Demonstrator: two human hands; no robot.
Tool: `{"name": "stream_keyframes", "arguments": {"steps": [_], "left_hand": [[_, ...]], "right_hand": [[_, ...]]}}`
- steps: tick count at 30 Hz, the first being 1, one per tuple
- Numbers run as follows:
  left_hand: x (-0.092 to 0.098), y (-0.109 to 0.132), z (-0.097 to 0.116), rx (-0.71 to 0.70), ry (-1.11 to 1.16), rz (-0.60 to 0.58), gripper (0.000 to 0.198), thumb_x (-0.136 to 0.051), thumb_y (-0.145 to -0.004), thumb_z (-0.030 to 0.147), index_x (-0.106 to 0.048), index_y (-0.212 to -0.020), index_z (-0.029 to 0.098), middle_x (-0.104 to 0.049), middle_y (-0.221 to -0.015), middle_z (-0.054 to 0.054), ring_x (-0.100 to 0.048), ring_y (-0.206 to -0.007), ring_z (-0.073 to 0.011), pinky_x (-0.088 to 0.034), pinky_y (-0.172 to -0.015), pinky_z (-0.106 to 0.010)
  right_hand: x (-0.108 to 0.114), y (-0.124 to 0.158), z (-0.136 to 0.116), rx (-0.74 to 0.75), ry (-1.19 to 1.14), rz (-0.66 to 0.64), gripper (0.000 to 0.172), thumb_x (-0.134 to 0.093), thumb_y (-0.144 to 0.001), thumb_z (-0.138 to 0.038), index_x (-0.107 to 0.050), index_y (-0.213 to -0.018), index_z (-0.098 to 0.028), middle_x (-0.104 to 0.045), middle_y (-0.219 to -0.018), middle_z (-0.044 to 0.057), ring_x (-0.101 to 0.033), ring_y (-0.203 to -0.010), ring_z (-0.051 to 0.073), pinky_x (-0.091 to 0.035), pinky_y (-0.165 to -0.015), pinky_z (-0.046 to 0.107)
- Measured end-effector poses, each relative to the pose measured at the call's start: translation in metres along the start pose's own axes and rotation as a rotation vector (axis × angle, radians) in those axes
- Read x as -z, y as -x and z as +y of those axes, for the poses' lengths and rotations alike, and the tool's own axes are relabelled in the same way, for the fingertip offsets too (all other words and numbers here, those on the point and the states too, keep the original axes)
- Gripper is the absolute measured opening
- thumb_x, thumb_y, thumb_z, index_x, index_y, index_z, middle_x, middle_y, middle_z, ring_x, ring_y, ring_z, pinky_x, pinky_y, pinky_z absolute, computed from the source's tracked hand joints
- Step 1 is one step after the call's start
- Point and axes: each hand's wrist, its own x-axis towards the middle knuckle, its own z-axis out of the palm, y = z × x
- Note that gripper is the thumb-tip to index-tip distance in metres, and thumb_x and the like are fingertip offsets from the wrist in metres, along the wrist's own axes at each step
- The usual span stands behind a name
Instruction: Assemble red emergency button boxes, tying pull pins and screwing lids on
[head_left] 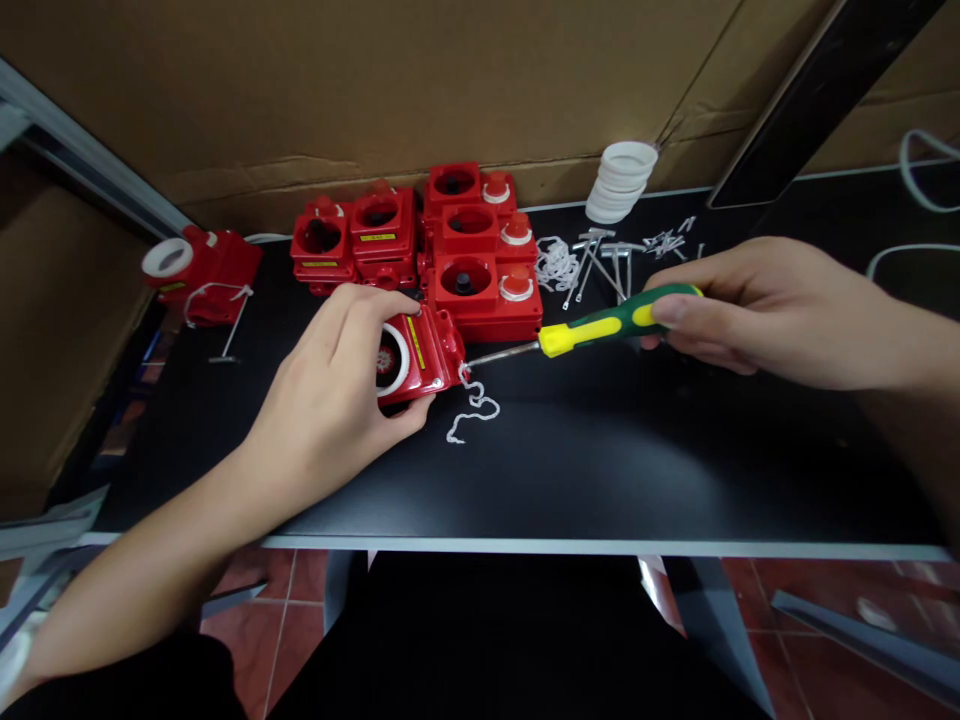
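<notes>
My left hand (330, 370) is closed around a red box (427, 350) with a white ring set in its round opening, and steadies it on the black tabletop. My right hand (757, 310) grips the yellow and green handle of a screwdriver (592, 330). The screwdriver points left, its shaft tip meeting the right end of the red box. From that same end a short white cord (480, 405) trails onto the table in a loose squiggle. Whether the tip sits in a screw or presses on the cord is too small to tell.
Behind stand several red boxes (487, 310) with round openings. Another red box (217, 270), fitted with a white ring, cord and metal T-bar, is at left. White rings (622, 180) are stacked at the back, near bundled cord (556, 262), metal T-bars (596, 250) and small screw-like parts (667, 242).
</notes>
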Motion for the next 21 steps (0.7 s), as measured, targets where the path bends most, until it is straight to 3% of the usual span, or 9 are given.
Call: {"name": "stream_keyframes", "arguments": {"steps": [13, 21], "left_hand": [[0.0043, 0.0018, -0.0018, -0.046, 0.009, -0.057, 0.062, -0.08, -0.095, 0.024, -0.053, -0.151, 0.026, -0.073, -0.142, -0.015, -0.077, -0.136, -0.0388, -0.071, -0.108, -0.051], [0.0091, 0.0027, -0.0065, -0.021, 0.028, -0.1, 0.057, -0.074, -0.1, 0.036, -0.053, -0.152, 0.031, -0.072, -0.141, -0.012, -0.079, -0.127, -0.0397, -0.072, -0.097, -0.052]], "right_hand": [[0.0063, 0.0015, -0.0039, 0.143, -0.022, 0.023, 0.072, -0.067, -0.107, -0.087, -0.068, -0.071, -0.024, -0.054, -0.047, -0.003, -0.048, -0.038, 0.01, -0.035, -0.042, 0.029], [0.0067, 0.0019, -0.0044, 0.207, -0.006, 0.009, 0.069, -0.066, -0.113, -0.077, -0.066, -0.069, -0.024, -0.057, -0.049, -0.003, -0.05, -0.041, 0.01, -0.037, -0.044, 0.029]]}}
